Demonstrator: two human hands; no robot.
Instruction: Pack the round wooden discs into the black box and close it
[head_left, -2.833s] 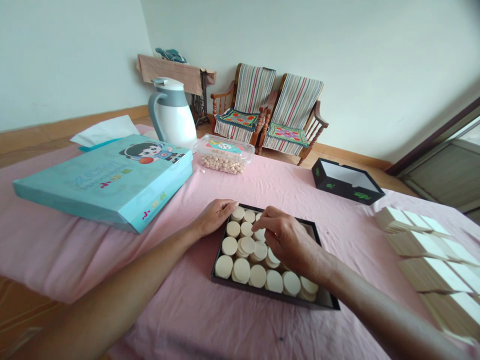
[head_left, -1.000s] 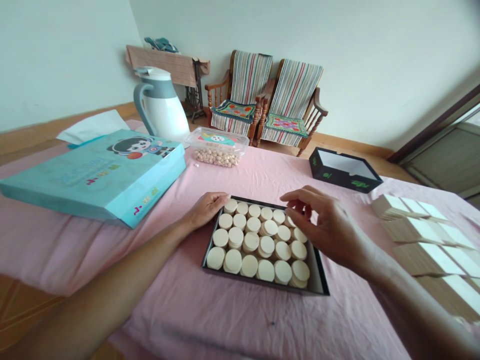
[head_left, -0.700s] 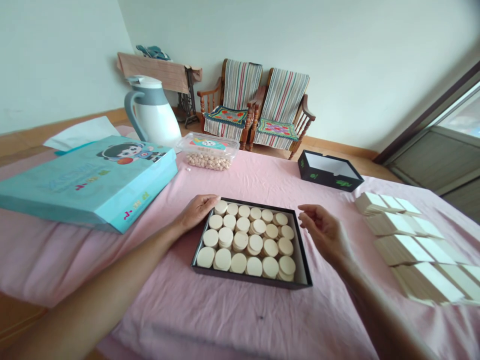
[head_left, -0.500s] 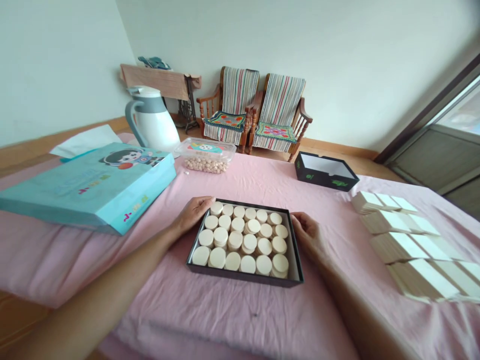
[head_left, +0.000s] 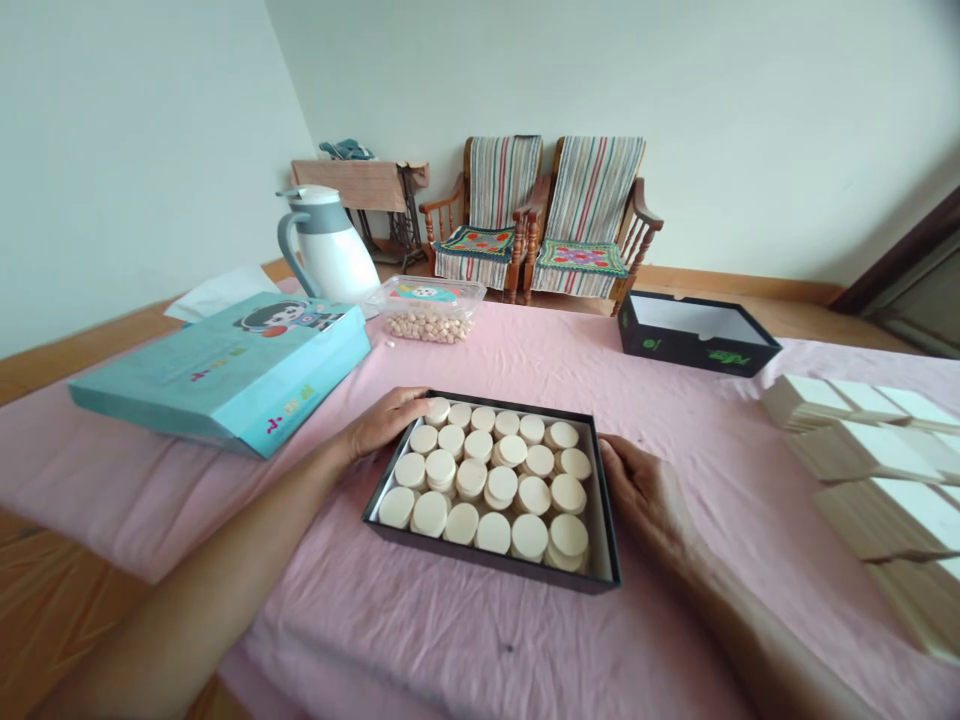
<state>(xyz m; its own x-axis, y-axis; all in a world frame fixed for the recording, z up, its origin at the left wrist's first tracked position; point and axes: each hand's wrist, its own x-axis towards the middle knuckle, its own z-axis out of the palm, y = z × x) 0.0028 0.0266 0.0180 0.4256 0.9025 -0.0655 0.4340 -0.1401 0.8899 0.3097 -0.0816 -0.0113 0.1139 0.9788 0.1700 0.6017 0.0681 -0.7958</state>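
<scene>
A shallow black box (head_left: 487, 561) lies on the pink cloth in front of me, filled with rows of short stacks of round pale wooden discs (head_left: 472, 478). My left hand (head_left: 386, 418) grips its far left corner, the thumb over the rim close to a corner disc. At the right wall, my right hand (head_left: 649, 488) holds the side with the thumb along the rim; its other fingers are partly hidden.
Behind the box stand a clear tub (head_left: 429, 325) of small beige pieces and a white-grey jug (head_left: 334, 250). A turquoise carton (head_left: 225, 375) lies left. At right are a black box lid or tray (head_left: 697, 345) and stacked pale rectangular pieces (head_left: 892, 450). Two chairs (head_left: 585, 220) stand beyond.
The view has swung left, so surroundings sit further right. Both hands remain on the box, which looks slightly nearer and turned a little. The left thumb reaches further over the rim.
</scene>
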